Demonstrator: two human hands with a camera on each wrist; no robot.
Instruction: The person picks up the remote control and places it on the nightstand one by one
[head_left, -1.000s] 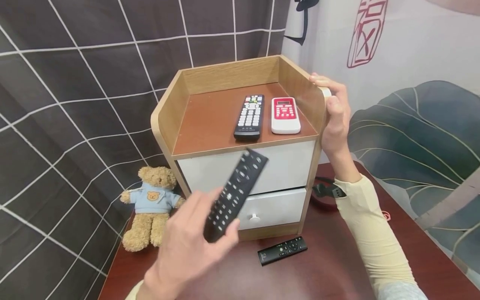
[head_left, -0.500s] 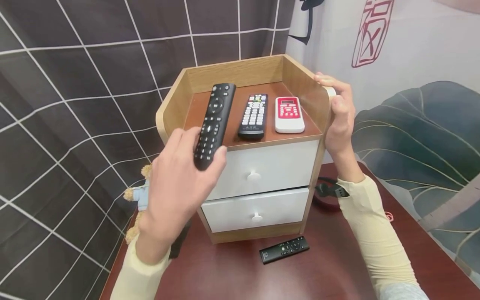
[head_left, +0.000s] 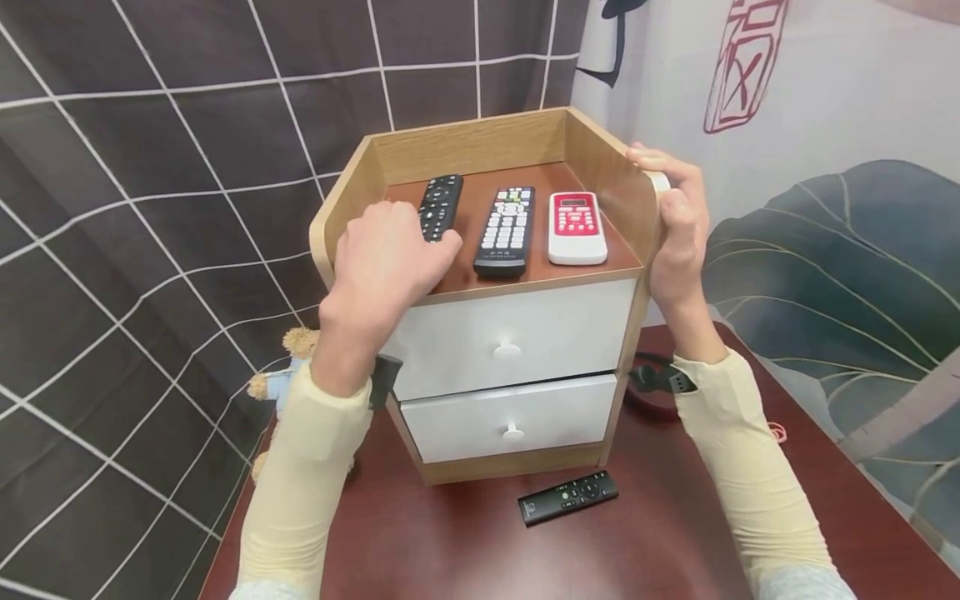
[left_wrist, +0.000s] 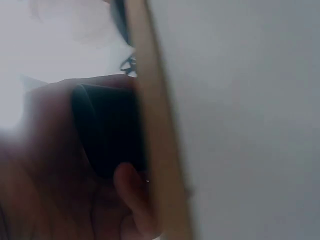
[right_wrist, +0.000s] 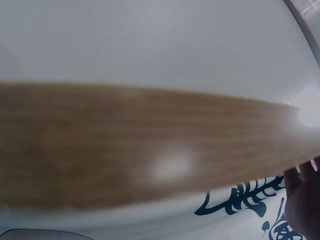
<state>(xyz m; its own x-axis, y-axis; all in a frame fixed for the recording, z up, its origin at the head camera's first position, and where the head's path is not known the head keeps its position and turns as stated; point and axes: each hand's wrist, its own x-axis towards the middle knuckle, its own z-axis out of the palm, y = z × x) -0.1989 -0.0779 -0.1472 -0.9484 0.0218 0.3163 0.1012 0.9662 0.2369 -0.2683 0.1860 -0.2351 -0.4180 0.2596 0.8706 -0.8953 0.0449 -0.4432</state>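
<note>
My left hand [head_left: 386,262] holds a black remote control [head_left: 441,202] at the left of the cabinet's brown top shelf [head_left: 551,177]. The hand covers the remote's near half in the head view. From the left wrist, the dark end of this remote shows between thumb and palm, behind the front edge. To its right lie a black remote with white buttons [head_left: 505,233] and a red-and-white remote [head_left: 576,229], side by side. My right hand [head_left: 678,229] grips the front edge of the cabinet's right side panel [head_left: 609,179]; the right wrist view shows mostly wood and white surface.
The wooden cabinet has two white drawers [head_left: 570,325] with knobs. A small black remote [head_left: 567,497] lies on the red-brown table [head_left: 465,546] in front. A teddy bear [head_left: 300,343], partly hidden by my left arm, sits at the left. A dark curtain [head_left: 187,208] hangs behind.
My left hand has carried the black remote up from in front of the drawers and lowered it onto the shelf's left part. My right hand keeps its grip on the side panel.
</note>
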